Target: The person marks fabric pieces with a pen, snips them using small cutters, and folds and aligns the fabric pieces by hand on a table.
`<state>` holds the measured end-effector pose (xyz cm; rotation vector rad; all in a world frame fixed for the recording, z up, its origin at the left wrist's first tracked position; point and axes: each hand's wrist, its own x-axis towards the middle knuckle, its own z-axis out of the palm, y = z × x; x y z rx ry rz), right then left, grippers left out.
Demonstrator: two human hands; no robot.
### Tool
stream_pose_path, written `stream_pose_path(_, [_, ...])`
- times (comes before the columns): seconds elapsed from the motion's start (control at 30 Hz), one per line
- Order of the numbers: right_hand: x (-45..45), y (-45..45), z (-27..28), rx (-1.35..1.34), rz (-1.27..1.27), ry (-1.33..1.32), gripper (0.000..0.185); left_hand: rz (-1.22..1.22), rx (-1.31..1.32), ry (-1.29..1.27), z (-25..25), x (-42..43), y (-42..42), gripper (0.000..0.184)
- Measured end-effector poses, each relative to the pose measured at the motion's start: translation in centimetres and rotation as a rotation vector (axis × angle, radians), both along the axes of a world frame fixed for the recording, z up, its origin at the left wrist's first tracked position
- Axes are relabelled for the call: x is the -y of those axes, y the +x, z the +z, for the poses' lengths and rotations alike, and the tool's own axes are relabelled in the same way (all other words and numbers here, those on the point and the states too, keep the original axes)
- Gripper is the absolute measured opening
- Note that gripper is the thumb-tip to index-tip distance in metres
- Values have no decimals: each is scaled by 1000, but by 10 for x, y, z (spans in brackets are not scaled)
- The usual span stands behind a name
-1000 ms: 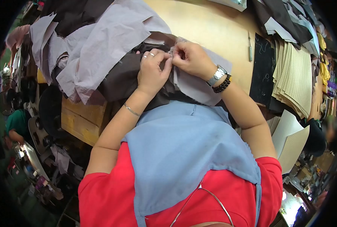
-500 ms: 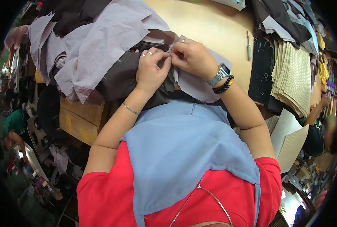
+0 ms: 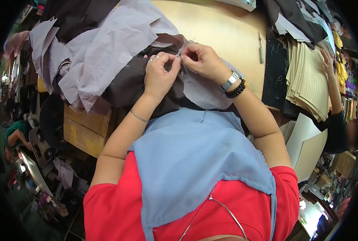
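Observation:
My left hand is closed in a pinch at the edge of the dark brown fabric, with thumb and forefinger nearly meeting. Close beside it, my right hand pinches at the same spot, where the dark fabric meets a pale grey-lilac fabric piece hanging below. Whatever tiny bit lies between the fingertips is too small to make out. A large crumpled lilac-grey cloth is heaped to the left of my hands.
A thin pointed tool lies on the wooden table. To the right is a stack of patterned cream sheets, with dark cloth above it. A cardboard box stands below left. Co-workers' arms show at both sides.
My right fingertips have parted slightly from the left ones and the right hand has turned a little. At far right, a co-worker's arm has risen over the cream sheets.

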<state>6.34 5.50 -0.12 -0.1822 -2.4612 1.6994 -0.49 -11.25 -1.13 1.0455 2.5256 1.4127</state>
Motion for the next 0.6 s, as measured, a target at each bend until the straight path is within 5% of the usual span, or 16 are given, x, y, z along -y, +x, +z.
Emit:
stream_pose_path(0.17, [2, -7, -1, 220, -64, 24, 22, -13, -86, -2, -1, 0, 2, 13])
stream_pose_path(0.37, [1, 1, -4, 31, -180, 128, 20, -61, -121, 8, 3, -3, 0, 14])
stream_pose_path(0.5, [-27, 42, 10, -194, -351, 752, 24, -167, -155, -80, 12, 9, 2, 20])
stream_pose_path(0.6, [-48, 70, 9, -149, -357, 824, 25, -242, -341, -170, 18, 18, -1, 27])
